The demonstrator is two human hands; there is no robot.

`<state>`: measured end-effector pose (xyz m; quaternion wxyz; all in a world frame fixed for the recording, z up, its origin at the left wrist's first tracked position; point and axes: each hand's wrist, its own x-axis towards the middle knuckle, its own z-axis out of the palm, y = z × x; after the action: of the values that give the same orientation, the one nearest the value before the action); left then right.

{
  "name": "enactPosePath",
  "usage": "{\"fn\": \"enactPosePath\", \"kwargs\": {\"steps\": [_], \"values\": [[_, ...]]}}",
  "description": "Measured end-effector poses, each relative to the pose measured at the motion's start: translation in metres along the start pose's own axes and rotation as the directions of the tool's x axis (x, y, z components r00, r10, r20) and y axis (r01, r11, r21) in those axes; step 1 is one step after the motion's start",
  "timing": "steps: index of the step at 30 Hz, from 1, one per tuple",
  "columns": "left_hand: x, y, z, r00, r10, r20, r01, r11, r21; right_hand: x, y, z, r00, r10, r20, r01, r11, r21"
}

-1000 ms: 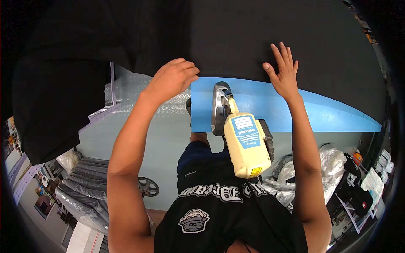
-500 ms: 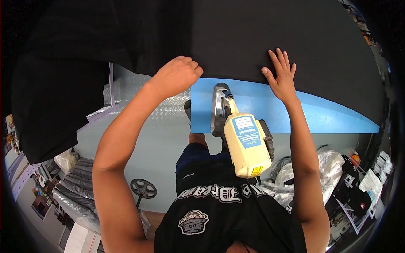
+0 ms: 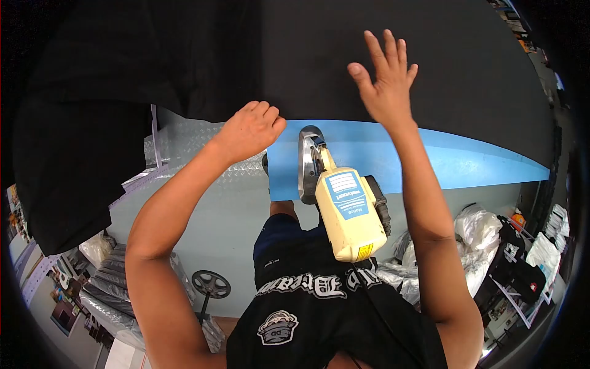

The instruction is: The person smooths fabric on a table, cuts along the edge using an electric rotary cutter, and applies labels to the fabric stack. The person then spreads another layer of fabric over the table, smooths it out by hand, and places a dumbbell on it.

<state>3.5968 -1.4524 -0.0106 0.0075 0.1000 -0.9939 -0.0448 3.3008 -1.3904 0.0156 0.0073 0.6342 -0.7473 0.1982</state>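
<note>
Black fabric (image 3: pixel 319 67) spreads over the far part of the table. My left hand (image 3: pixel 252 128) is closed at the fabric's near edge, fingers curled as if pinching it; the fingertips are hidden. My right hand (image 3: pixel 387 86) is over the fabric further out, palm down with fingers spread, and it holds nothing. Whether its palm touches the cloth I cannot tell. Between my forearms a pale yellow electric fabric cutter (image 3: pixel 351 215) with a metal base stands on the blue table strip (image 3: pixel 405 157). Neither hand touches the cutter.
A loose fold of black fabric (image 3: pixel 67 178) hangs over the table's left side. Below are a black handwheel (image 3: pixel 211 284), plastic-wrapped rolls (image 3: pixel 110 283) at left and clear plastic bundles (image 3: pixel 476 237) at right. A cord runs from the cutter across my shirt.
My right hand has moved further out over the fabric and slightly left, with fingers spread wider. My left hand stays closed at the edge. The whole view has shifted slightly.
</note>
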Motion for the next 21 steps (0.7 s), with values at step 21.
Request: {"fn": "enactPosePath", "kwargs": {"steps": [21], "values": [[0.069,0.007,0.027,0.741,-0.647,-0.179,0.560,0.743,-0.367,-0.043,-0.003,0.025,0.970,0.011,0.244,-0.081,0.957,0.280]]}}
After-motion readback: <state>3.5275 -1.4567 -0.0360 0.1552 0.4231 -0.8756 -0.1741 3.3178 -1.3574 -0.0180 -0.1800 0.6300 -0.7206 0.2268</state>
